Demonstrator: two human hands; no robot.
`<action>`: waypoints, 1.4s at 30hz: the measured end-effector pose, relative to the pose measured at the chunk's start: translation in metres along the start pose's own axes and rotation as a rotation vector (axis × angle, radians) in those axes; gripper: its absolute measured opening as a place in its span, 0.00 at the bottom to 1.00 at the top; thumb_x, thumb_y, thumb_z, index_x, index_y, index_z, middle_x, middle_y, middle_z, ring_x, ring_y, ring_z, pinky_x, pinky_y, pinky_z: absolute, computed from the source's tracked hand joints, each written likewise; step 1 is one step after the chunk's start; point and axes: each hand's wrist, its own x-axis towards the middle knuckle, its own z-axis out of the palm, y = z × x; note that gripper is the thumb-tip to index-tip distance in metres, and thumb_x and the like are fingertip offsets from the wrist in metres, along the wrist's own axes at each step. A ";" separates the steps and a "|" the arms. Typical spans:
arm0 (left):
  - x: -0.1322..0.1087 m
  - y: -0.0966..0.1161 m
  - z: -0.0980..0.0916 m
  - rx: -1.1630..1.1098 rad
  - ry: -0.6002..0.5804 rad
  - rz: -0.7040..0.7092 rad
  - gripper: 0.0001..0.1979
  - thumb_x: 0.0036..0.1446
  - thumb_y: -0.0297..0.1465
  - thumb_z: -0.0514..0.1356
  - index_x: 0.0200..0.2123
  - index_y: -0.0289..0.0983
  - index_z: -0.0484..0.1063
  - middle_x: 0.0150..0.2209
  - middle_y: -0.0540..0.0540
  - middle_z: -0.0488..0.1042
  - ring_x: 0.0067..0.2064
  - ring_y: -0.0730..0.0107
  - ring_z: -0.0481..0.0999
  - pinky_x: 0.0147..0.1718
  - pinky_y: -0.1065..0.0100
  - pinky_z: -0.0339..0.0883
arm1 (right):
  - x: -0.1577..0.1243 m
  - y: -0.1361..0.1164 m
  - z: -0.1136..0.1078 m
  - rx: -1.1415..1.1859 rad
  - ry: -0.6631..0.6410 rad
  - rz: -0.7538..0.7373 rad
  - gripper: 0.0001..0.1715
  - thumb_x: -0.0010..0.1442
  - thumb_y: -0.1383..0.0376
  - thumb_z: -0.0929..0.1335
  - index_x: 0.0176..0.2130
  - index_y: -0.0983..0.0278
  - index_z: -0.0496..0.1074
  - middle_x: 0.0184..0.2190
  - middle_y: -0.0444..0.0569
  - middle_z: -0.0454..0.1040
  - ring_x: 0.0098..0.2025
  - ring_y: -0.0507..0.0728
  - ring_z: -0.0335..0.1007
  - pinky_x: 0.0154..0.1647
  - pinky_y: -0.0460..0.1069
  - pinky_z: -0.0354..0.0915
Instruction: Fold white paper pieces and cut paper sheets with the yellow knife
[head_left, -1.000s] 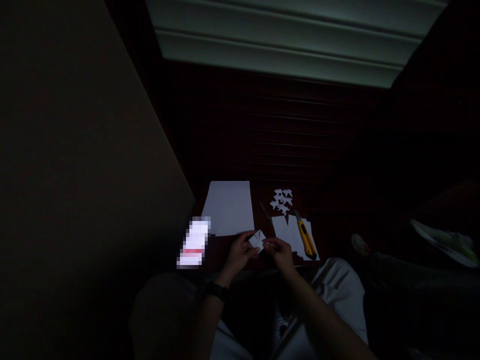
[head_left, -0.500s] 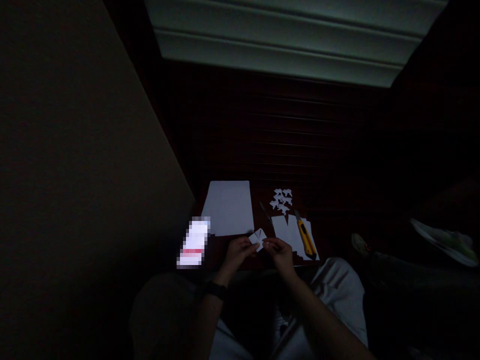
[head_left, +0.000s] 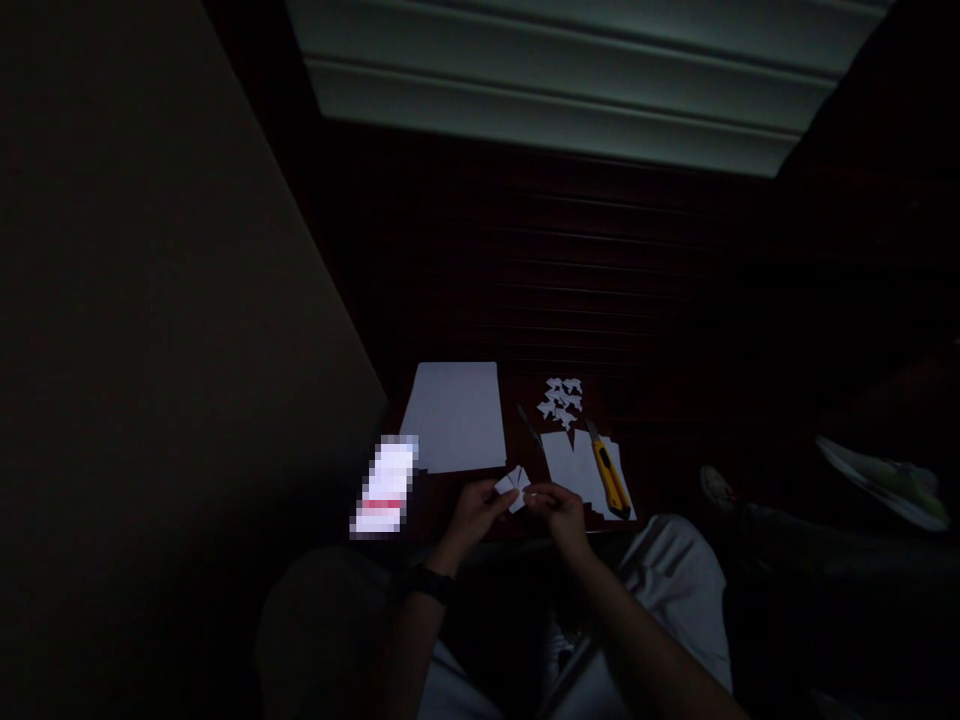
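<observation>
The scene is very dark. Both hands meet over the near edge of a small dark table point(head_left: 450, 505). My left hand point(head_left: 474, 512) and my right hand point(head_left: 556, 509) pinch a small folded white paper piece point(head_left: 513, 484) between their fingertips, each closed on one side of it. A dark watch sits on my left wrist point(head_left: 431, 584). Just right of my right hand lies a stack of cut white paper point(head_left: 577, 470) with a yellow utility knife point(head_left: 607, 472) on it.
A larger white sheet point(head_left: 459, 414) lies at the table's back left. A cluster of several small folded paper pieces point(head_left: 560, 400) lies at the back right. A lit, blurred phone screen point(head_left: 385, 488) sits at the left. A thin dark tool point(head_left: 529, 424) lies mid-table. A shoe point(head_left: 720, 487) is at the right.
The small paper piece has turned slightly between my fingers and both hands have shifted a little toward me. Nothing else on the table has moved.
</observation>
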 end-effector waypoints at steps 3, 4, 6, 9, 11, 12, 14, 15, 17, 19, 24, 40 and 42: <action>-0.001 -0.001 -0.001 -0.009 -0.021 -0.022 0.18 0.45 0.42 0.62 0.28 0.30 0.74 0.24 0.45 0.74 0.24 0.70 0.71 0.22 0.72 0.62 | 0.000 0.002 -0.001 0.049 -0.027 0.035 0.11 0.45 0.63 0.71 0.32 0.66 0.73 0.19 0.43 0.69 0.21 0.50 0.62 0.23 0.44 0.58; -0.001 -0.002 -0.001 -0.011 -0.016 -0.031 0.18 0.45 0.42 0.62 0.28 0.30 0.74 0.23 0.45 0.74 0.24 0.70 0.71 0.21 0.72 0.62 | 0.000 0.002 -0.002 0.050 -0.037 0.025 0.11 0.46 0.63 0.71 0.32 0.66 0.73 0.19 0.42 0.68 0.21 0.49 0.61 0.23 0.44 0.57; 0.000 -0.002 0.000 -0.009 -0.017 -0.054 0.18 0.45 0.42 0.62 0.27 0.29 0.73 0.22 0.45 0.73 0.23 0.70 0.71 0.20 0.72 0.62 | 0.000 0.000 -0.005 0.026 -0.067 -0.003 0.12 0.45 0.63 0.71 0.33 0.65 0.73 0.18 0.41 0.67 0.21 0.49 0.60 0.22 0.44 0.56; 0.002 -0.001 -0.001 -0.032 -0.065 -0.076 0.18 0.45 0.41 0.62 0.28 0.30 0.72 0.24 0.44 0.74 0.25 0.69 0.72 0.22 0.71 0.65 | 0.003 -0.005 -0.011 -0.050 -0.138 -0.029 0.17 0.43 0.63 0.73 0.36 0.64 0.73 0.19 0.41 0.66 0.21 0.48 0.59 0.22 0.43 0.55; 0.003 0.001 -0.001 -0.069 -0.091 -0.070 0.18 0.45 0.40 0.62 0.32 0.30 0.72 0.27 0.44 0.74 0.27 0.68 0.73 0.24 0.70 0.67 | 0.005 -0.009 -0.015 -0.092 -0.176 -0.043 0.17 0.43 0.63 0.73 0.36 0.64 0.74 0.21 0.41 0.67 0.22 0.49 0.59 0.22 0.44 0.55; 0.003 0.001 -0.001 -0.082 -0.098 -0.062 0.18 0.45 0.40 0.62 0.34 0.30 0.72 0.28 0.44 0.74 0.28 0.68 0.73 0.24 0.70 0.67 | 0.007 -0.011 -0.017 -0.107 -0.200 -0.048 0.17 0.43 0.62 0.73 0.36 0.64 0.74 0.22 0.42 0.68 0.23 0.49 0.60 0.23 0.44 0.56; 0.003 0.002 -0.001 -0.082 -0.105 -0.047 0.20 0.46 0.39 0.62 0.39 0.30 0.71 0.28 0.45 0.74 0.28 0.69 0.73 0.24 0.71 0.67 | 0.010 -0.015 -0.020 -0.135 -0.285 -0.042 0.18 0.42 0.62 0.73 0.37 0.64 0.74 0.23 0.43 0.69 0.24 0.50 0.61 0.25 0.45 0.57; 0.004 0.001 -0.001 -0.072 -0.104 -0.040 0.22 0.46 0.39 0.62 0.42 0.31 0.70 0.27 0.46 0.73 0.26 0.70 0.72 0.23 0.71 0.67 | 0.011 -0.017 -0.021 -0.150 -0.340 -0.033 0.20 0.42 0.62 0.73 0.38 0.64 0.74 0.24 0.43 0.70 0.25 0.50 0.61 0.26 0.45 0.58; 0.004 -0.001 -0.001 -0.049 -0.101 -0.023 0.26 0.47 0.39 0.61 0.48 0.32 0.66 0.26 0.47 0.72 0.24 0.72 0.71 0.22 0.71 0.66 | 0.014 -0.021 -0.023 -0.184 -0.431 -0.018 0.23 0.41 0.62 0.74 0.40 0.64 0.74 0.25 0.44 0.71 0.25 0.50 0.62 0.27 0.46 0.58; 0.004 -0.003 -0.001 -0.034 -0.094 -0.003 0.28 0.49 0.40 0.59 0.52 0.33 0.62 0.26 0.48 0.72 0.23 0.73 0.71 0.21 0.71 0.66 | 0.015 -0.023 -0.023 -0.225 -0.434 -0.032 0.21 0.42 0.61 0.73 0.39 0.64 0.74 0.26 0.44 0.71 0.26 0.51 0.62 0.28 0.46 0.58; 0.005 -0.005 -0.002 -0.016 -0.068 0.027 0.27 0.52 0.41 0.56 0.53 0.34 0.62 0.28 0.47 0.72 0.22 0.75 0.70 0.20 0.73 0.64 | 0.016 -0.024 -0.023 -0.301 -0.371 -0.067 0.18 0.45 0.59 0.71 0.37 0.64 0.75 0.24 0.43 0.69 0.26 0.50 0.59 0.28 0.46 0.56; 0.008 -0.011 -0.004 -0.103 -0.030 -0.038 0.25 0.50 0.44 0.57 0.47 0.33 0.68 0.28 0.47 0.73 0.19 0.78 0.67 0.17 0.74 0.61 | 0.016 -0.025 -0.024 -0.173 -0.406 -0.003 0.20 0.43 0.62 0.72 0.39 0.64 0.74 0.25 0.42 0.68 0.26 0.49 0.59 0.27 0.44 0.55; 0.008 -0.012 -0.004 -0.098 -0.038 -0.026 0.25 0.51 0.43 0.56 0.47 0.32 0.67 0.28 0.46 0.72 0.20 0.77 0.67 0.17 0.74 0.61 | 0.016 -0.026 -0.024 -0.158 -0.399 0.000 0.20 0.43 0.62 0.72 0.39 0.64 0.75 0.25 0.42 0.69 0.26 0.49 0.60 0.27 0.44 0.56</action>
